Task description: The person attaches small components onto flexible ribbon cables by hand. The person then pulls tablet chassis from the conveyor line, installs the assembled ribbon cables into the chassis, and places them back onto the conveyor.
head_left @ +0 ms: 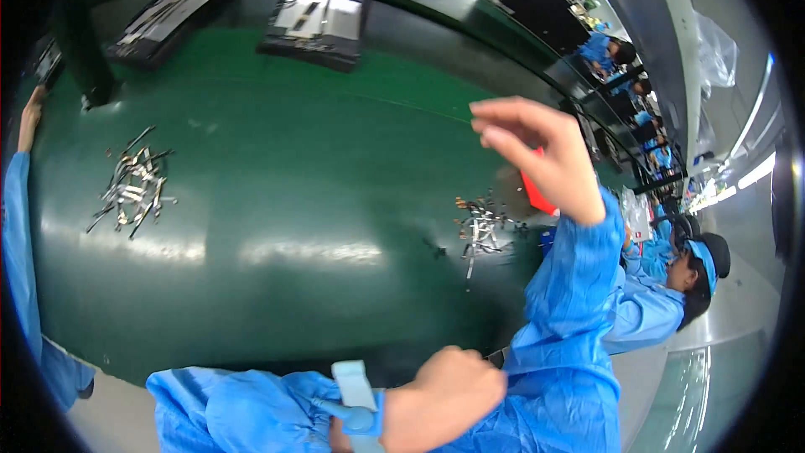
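Note:
My right hand (541, 155) is raised over the right side of the green table (293, 168). Its fingers are stretched and slightly bent, the thumb stands apart, and nothing shows between them. Below it lies a loose pile of small thin strip-like parts (484, 229), black, silver and copper-coloured. My left hand (449, 390) is near the table's front edge, close to my body. It is curled into a fist, a little blurred, with its back up; whatever its fingers may hold is hidden. A light blue wrist strap (360, 419) circles the left wrist.
Another pile of thin strips (134, 184) lies at left. Dark trays with grey-white parts (317, 17) (176, 13) stand along the far side. A red object (537, 189) is partly behind my right hand. Co-workers' arm (17, 218) and body (654, 302) flank the table.

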The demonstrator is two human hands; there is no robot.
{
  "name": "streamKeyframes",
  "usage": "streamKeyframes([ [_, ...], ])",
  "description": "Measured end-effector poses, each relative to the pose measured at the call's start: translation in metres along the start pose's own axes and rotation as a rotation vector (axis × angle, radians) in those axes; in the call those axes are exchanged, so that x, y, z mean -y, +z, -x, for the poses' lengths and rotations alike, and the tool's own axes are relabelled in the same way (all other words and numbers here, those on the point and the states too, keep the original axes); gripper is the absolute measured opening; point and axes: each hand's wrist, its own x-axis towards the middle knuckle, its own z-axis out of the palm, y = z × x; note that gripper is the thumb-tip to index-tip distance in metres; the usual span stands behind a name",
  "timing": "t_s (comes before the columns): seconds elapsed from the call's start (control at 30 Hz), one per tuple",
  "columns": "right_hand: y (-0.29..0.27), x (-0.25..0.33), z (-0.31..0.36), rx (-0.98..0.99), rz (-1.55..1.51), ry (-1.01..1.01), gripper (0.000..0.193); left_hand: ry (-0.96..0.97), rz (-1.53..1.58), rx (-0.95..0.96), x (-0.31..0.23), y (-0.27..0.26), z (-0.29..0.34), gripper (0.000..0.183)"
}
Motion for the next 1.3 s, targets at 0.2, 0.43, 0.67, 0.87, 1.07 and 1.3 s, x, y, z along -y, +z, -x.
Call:
streamKeyframes([
  [0.2,-0.004,-0.051,0.13,-0.098,0.169,0.111,0.022,-0.072,-0.232,0.032,0.017,0.021,-0.012,0.012],
  [0.43,0.049,-0.08,0.194,-0.227,0.031,0.13,0.03,-0.138,-0.274,-0.078,0.038,0.041,-0.03,0.022],
  [0.67,0.072,-0.106,0.158,0.0,0.341,-0.046,0.063,0.035,-0.483,-0.411,0.043,0.042,-0.03,0.024],
  [0.87,0.081,-0.102,0.176,0.057,0.273,-0.014,0.067,-0.204,-0.636,-0.5,0.084,0.009,-0.003,0.027],
  [1.07,0.078,-0.094,0.179,-0.13,0.218,-0.003,0.06,-0.212,-0.618,-0.552,0.085,0.009,-0.008,0.029],
  [1.3,0.042,-0.152,0.147,-0.468,0.202,0.052,0.025,-0.15,-0.546,-0.503,0.087,0.025,-0.044,0.026],
])
